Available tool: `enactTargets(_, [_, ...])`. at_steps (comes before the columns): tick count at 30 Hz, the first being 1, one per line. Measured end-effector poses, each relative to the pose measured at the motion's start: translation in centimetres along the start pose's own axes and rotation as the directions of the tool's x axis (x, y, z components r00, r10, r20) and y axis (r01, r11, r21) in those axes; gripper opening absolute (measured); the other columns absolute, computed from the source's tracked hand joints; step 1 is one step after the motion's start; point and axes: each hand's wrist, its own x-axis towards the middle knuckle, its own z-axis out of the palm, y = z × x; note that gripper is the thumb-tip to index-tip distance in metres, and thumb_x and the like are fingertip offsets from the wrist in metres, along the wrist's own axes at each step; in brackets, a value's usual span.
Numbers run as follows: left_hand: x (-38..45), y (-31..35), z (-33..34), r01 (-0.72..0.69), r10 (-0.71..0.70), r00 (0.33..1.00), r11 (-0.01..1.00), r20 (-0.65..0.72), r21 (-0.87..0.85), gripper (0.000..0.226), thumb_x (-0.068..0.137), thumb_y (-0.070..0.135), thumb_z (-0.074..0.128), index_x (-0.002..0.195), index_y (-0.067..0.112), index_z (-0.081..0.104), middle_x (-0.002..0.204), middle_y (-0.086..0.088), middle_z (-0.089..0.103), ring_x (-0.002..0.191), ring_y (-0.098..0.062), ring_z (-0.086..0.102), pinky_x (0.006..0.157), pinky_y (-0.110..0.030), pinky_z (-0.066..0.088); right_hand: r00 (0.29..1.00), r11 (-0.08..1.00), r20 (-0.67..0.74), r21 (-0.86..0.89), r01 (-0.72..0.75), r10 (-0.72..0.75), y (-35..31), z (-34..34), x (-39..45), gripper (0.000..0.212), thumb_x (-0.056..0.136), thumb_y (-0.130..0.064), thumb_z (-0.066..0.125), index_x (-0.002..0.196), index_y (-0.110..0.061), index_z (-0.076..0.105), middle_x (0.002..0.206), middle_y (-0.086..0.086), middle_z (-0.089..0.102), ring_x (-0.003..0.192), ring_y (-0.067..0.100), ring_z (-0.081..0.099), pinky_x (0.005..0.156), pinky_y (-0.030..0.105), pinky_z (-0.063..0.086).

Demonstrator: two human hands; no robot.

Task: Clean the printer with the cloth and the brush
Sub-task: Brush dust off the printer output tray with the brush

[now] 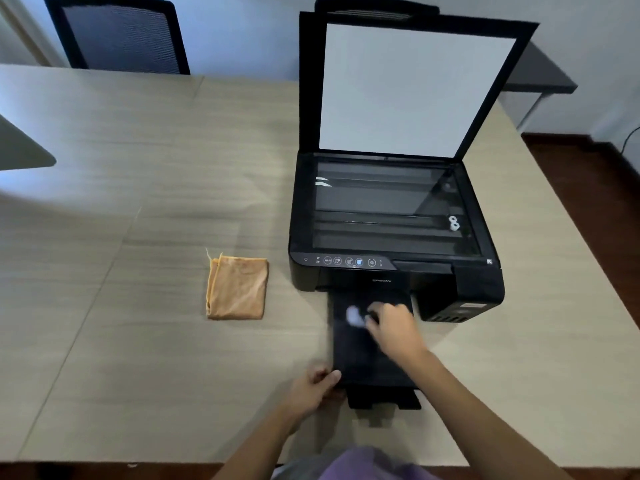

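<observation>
One wood-grain table [145,174] carries everything. Two chairs stand behind its far edge: a mesh-backed chair [117,36] at far left, and a second chair back [377,8] only partly showing above the printer lid.

One black inkjet printer [391,223] sits on the right half of the table. Its scanner lid [415,88] is raised upright, white backing facing forward, and the scanner glass [388,209] is exposed, with nothing lying on it. One output tray [367,358] is pulled out toward the person.

One orange cloth [237,287], folded, lies flat on the table just left of the printer, apart from both hands.

Right hand [391,327] is over the tray, fingers closed around a small brush [355,317] with a pale, blurred tip on the tray surface. Left hand [311,389] pinches the tray's near left corner.
</observation>
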Motion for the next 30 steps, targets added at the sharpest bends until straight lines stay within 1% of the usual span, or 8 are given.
enactTargets(3, [0.3,-0.4,0.2,-0.003,0.002,1.000,0.999,-0.012,-0.051,0.017,0.095,0.023,0.057,0.079,0.018,0.058,0.070,0.007,0.065,0.063,-0.003,0.066,0.050,-0.012,0.044,0.909,0.950,-0.280,0.134,-0.281,0.308,3.1,-1.2,0.1,0.019,0.087,-0.018,0.057,0.092,-0.002,0.066,0.091,0.028,0.068,0.089,0.046,0.062,0.072,0.045,0.048])
enactTargets(8, [0.5,-0.4,-0.1,-0.019,0.019,1.000,1.000,-0.006,-0.020,0.023,0.096,0.019,0.056,0.074,0.017,0.064,0.057,0.008,0.064,0.054,-0.002,0.061,0.063,-0.023,0.049,0.975,0.979,0.154,0.149,0.139,-0.162,-2.7,3.3,-2.1,0.022,0.086,-0.033,0.053,0.090,-0.017,0.067,0.088,0.009,0.072,0.088,0.032,0.063,0.075,0.038,0.050])
enactTargets(12, [-0.1,-0.3,0.4,0.017,-0.017,1.000,0.998,0.001,-0.060,0.018,0.097,0.023,0.054,0.082,0.017,0.060,0.069,0.005,0.062,0.065,-0.007,0.062,0.055,-0.016,0.040,0.911,0.945,-0.282,0.218,-0.246,0.302,4.2,-0.3,-0.9,0.019,0.087,-0.021,0.057,0.090,-0.005,0.067,0.081,0.026,0.070,0.080,0.046,0.064,0.066,0.044,0.048])
enactTargets(16, [0.0,-0.3,0.2,0.010,-0.011,1.000,1.000,-0.021,-0.027,0.022,0.096,0.029,0.056,0.076,0.020,0.061,0.057,0.011,0.062,0.060,-0.004,0.060,0.051,-0.011,0.040,0.990,0.990,0.066,0.081,0.116,-0.121,-1.2,0.7,-0.2,0.023,0.083,-0.031,0.053,0.091,-0.016,0.068,0.086,0.018,0.071,0.085,0.038,0.065,0.070,0.040,0.051])
enactTargets(20, [0.1,-0.3,0.4,0.047,-0.050,0.998,0.997,-0.037,-0.068,0.016,0.095,0.026,0.058,0.088,0.013,0.063,0.081,-0.003,0.068,0.080,-0.017,0.065,0.059,-0.018,0.050,0.990,0.997,-0.118,-0.004,0.083,-0.083,-2.6,1.7,2.9,0.022,0.092,-0.022,0.050,0.103,-0.007,0.060,0.100,0.018,0.068,0.093,0.041,0.063,0.072,0.042,0.049])
enactTargets(23, [0.2,-0.3,0.2,0.039,-0.041,0.998,0.997,-0.039,-0.066,0.016,0.095,0.026,0.057,0.085,0.014,0.063,0.081,-0.004,0.066,0.073,-0.012,0.065,0.056,-0.017,0.049,0.964,0.951,0.001,-0.161,0.263,-0.266,-2.7,2.5,1.7,0.027,0.094,-0.023,0.044,0.112,-0.009,0.058,0.106,0.016,0.067,0.095,0.039,0.063,0.075,0.045,0.049])
enactTargets(28, [0.4,-1.0,0.3,0.038,-0.040,0.999,0.998,-0.035,-0.049,0.016,0.095,0.027,0.056,0.083,0.019,0.063,0.069,0.007,0.066,0.068,-0.006,0.063,0.060,-0.018,0.044,0.926,0.963,-0.262,0.072,-0.260,0.270,4.8,-1.1,2.0,0.017,0.090,-0.017,0.053,0.099,-0.004,0.061,0.095,0.024,0.069,0.091,0.043,0.064,0.072,0.042,0.049])
enactTargets(30, [0.3,-1.1,0.4,0.013,-0.015,0.999,0.999,-0.047,-0.045,0.019,0.096,0.024,0.056,0.079,0.019,0.062,0.065,0.009,0.067,0.068,-0.009,0.062,0.057,-0.017,0.042,0.934,0.965,-0.254,0.140,-0.222,0.251,3.7,-0.8,1.0,0.019,0.089,-0.015,0.054,0.102,-0.008,0.065,0.092,0.024,0.071,0.089,0.042,0.065,0.072,0.041,0.050])
